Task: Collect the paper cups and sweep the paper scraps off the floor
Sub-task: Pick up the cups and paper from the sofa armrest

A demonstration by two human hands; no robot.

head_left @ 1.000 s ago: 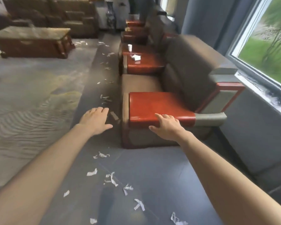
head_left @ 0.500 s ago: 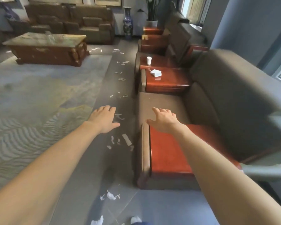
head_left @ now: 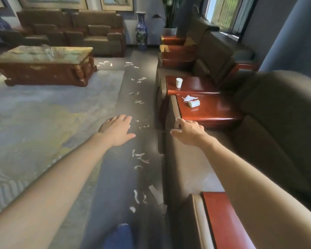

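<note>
1. Both hands are held out empty, fingers spread: the left hand [head_left: 116, 129] over the floor [head_left: 115, 177], the right hand [head_left: 188, 131] over a sofa seat [head_left: 187, 168].
2. An upright cup [head_left: 178, 82] and a tipped cup [head_left: 194, 103] (beside a crumpled scrap) are seen on red tabletops ahead.
3. Paper scraps [head_left: 140, 158] are strewn along the floor.

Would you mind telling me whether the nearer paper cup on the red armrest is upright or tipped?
Tipped: the nearer cup lies on its side, mouth showing.

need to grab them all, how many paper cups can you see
2: an upright cup on the farther red armrest top, a tipped cup on the nearer one. Others may be hidden.
</note>
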